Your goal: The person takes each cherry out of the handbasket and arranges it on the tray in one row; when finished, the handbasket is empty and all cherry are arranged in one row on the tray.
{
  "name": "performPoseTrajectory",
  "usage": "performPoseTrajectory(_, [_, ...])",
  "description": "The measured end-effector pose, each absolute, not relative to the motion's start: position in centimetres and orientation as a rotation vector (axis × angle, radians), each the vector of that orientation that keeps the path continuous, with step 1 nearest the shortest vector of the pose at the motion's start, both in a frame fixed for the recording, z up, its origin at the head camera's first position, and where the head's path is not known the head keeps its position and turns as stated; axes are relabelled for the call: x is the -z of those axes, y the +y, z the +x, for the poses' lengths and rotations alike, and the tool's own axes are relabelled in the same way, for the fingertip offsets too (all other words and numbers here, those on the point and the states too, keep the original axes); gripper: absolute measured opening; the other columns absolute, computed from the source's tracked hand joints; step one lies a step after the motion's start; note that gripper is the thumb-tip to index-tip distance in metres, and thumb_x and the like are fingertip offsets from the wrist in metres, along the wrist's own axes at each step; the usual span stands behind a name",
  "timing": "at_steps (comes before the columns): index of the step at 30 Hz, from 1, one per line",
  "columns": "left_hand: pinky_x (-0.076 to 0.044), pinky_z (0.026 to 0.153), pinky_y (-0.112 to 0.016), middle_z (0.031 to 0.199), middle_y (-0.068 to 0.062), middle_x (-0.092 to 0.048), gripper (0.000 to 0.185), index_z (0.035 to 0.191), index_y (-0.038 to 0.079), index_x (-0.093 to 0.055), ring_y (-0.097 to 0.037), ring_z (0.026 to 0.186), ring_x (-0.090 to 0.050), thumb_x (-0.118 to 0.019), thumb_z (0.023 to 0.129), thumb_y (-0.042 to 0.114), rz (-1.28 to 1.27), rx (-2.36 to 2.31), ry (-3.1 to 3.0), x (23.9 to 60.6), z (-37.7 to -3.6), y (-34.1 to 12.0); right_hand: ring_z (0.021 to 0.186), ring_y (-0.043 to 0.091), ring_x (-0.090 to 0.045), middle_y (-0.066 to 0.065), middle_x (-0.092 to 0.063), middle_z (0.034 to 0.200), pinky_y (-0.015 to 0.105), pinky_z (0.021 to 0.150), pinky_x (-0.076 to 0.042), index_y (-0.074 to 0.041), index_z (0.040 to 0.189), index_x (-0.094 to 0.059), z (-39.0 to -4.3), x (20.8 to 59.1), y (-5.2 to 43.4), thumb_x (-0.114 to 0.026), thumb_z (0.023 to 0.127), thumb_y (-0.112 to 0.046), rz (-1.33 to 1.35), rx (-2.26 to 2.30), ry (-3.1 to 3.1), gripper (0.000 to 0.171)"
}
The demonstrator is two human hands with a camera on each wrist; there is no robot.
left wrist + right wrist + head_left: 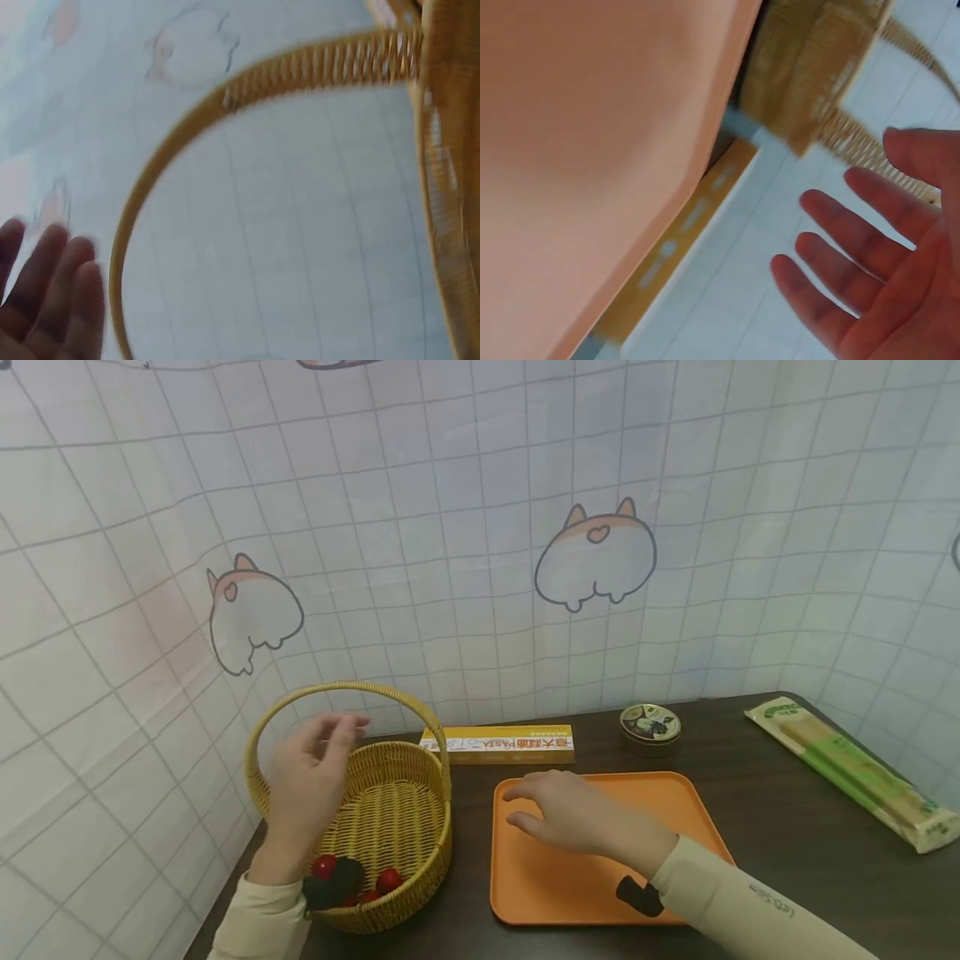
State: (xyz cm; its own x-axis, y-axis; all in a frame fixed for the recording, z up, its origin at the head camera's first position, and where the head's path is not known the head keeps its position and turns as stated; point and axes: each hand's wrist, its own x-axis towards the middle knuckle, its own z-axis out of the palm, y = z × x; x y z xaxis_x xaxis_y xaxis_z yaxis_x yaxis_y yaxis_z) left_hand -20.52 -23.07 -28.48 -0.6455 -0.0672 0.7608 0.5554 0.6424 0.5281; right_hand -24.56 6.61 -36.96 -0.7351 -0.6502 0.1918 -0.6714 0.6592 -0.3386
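Nothing is held by either set of fingers: the left hand (311, 793) is raised with fingers loosely spread just in front of the wicker basket (397, 827), below its arched handle (352, 693); the right hand (573, 814) is laid flat and relaxed on the bare orange tray (675, 810). Small red fruits (387, 881) are seen in the basket near the left wrist. None has been moved onto the tray, so the work is judged barely begun. Beyond the fingers on the counter (787, 827), a yellow box (498, 745), a round tin (649, 727) and a long packet (855, 768) are set

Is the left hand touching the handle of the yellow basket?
Apart. The left wrist view shows open wall between the left hand and the curved handle of the basket; its straight fingers hold nothing.
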Motion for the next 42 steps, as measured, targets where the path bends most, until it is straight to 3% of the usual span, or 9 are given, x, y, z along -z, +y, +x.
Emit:
performPoseTrajectory(6, [-0.045, 0.07, -0.013, 0.095, 0.007, -0.061, 0.02, 0.11, 0.0, -0.065, -0.004, 0.081, -0.058, -0.056, 0.096, 0.01, -0.141, 1.088, -1.875, 28.1, -19.2, -27.7, 0.107, 0.012, -0.063, -0.006, -0.065, 0.118, 0.034, 0.089, -0.05, -0.02, 0.118, -0.068, -23.4, 37.1, 3.8, -0.057, 0.097, -0.032, 1.258, -0.742, -2.639, 0.027])
performPoseTrajectory(10, [-0.038, 0.077, -0.018, 0.105, 0.014, -0.047, 0.037, 0.129, 0.007, -0.049, -0.006, 0.095, -0.048, -0.059, 0.094, 0.013, 0.074, 1.131, -1.879, 29.3, -18.9, -30.3, 0.095, 0.007, -0.064, -0.006, -0.066, 0.114, 0.026, 0.083, -0.051, -0.018, 0.115, -0.069, -23.0, 37.7, 1.8, -0.058, 0.097, -0.026, 1.348, -0.845, -2.498, 0.022])
performPoseTrajectory(16, [-0.033, 0.102, -0.032, 0.137, -0.002, -0.042, 0.058, 0.143, 0.012, -0.03, -0.018, 0.126, -0.04, -0.059, 0.096, 0.028, 0.315, 1.403, -2.057, 31.1, -19.5, -33.2, 0.072, 0.003, -0.06, -0.002, -0.066, 0.116, 0.02, 0.075, -0.048, -0.016, 0.115, -0.068, -22.7, 38.2, -0.8, -0.06, 0.095, -0.017, 1.404, -1.003, -2.357, 0.021])
performPoseTrajectory(20, [-0.026, 0.11, -0.049, 0.153, -0.02, -0.027, 0.073, 0.151, 0.004, -0.018, -0.03, 0.137, -0.03, -0.05, 0.098, 0.042, 0.354, 1.58, -2.339, 32.9, -20.5, -34.9, 0.085, 0.004, -0.062, 0.0, -0.065, 0.119, 0.019, 0.081, -0.048, -0.016, 0.116, -0.067, -22.4, 38.1, -2.2, -0.059, 0.096, -0.017, 1.456, -1.024, -2.36, 0.022])
performPoseTrajectory(25, [-0.021, 0.112, -0.047, 0.153, -0.018, -0.024, 0.068, 0.148, 0.001, -0.024, -0.027, 0.137, -0.026, -0.047, 0.099, 0.043, 0.344, 1.763, -2.439, 35.6, -22.0, -36.5, 0.114, 0.008, -0.059, -0.001, -0.064, 0.123, 0.024, 0.094, -0.046, -0.017, 0.118, -0.066, -22.3, 38.1, -3.9, -0.055, 0.098, -0.021, 1.521, -1.033, -2.397, 0.024])
performPoseTrajectory(31, [-0.033, 0.101, -0.033, 0.133, -0.004, -0.041, 0.043, 0.13, 0.008, -0.043, -0.013, 0.12, -0.043, -0.051, 0.1, 0.038, 0.291, 1.964, -2.444, 38.0, -22.5, -37.7, 0.098, 0.002, -0.062, -0.004, -0.069, 0.114, 0.019, 0.082, -0.049, -0.014, 0.115, -0.069, -23.5, 39.1, -5.9, -0.057, 0.097, -0.019, 1.476, -1.396, -2.48, 0.023])
performPoseTrajectory(36, [-0.044, 0.089, -0.022, 0.146, -0.012, -0.033, 0.036, 0.127, 0.01, -0.043, -0.003, 0.11, -0.052, -0.051, 0.1, 0.032, 0.176, 2.033, -2.455, 38.5, -22.5, -38.3, 0.096, -0.001, -0.062, -0.009, -0.068, 0.111, 0.018, 0.08, -0.049, -0.018, 0.115, -0.069, -24.3, 39.7, -6.6, -0.058, 0.096, -0.02, 1.404, -1.366, -2.55, 0.022])
performPoseTrajectory(39, [-0.044, 0.091, -0.024, 0.151, -0.019, -0.024, 0.042, 0.133, 0.004, -0.036, -0.006, 0.113, -0.05, -0.049, 0.102, 0.027, 0.157, 1.985, -2.506, 38.8, -22.6, -38.3, 0.107, 0.003, -0.06, -0.008, -0.067, 0.116, 0.02, 0.087, -0.048, -0.018, 0.117, -0.068, -24.4, 39.9, -6.5, -0.058, 0.096, -0.02, 1.439, -1.157, -2.554, 0.023])
performPoseTrajectory(42, [-0.039, 0.097, -0.034, 0.147, -0.023, -0.031, 0.049, 0.139, -0.002, -0.031, -0.019, 0.121, -0.046, -0.049, 0.101, 0.023, 0.197, 1.848, -2.607, 39.3, -22.7, -38.0, 0.113, 0.007, -0.059, -0.008, -0.065, 0.119, 0.024, 0.094, -0.046, -0.019, 0.118, -0.067, -24.5, 40.3, -6.4, -0.058, 0.096, -0.02, 1.476, -0.98, -2.545, 0.024])
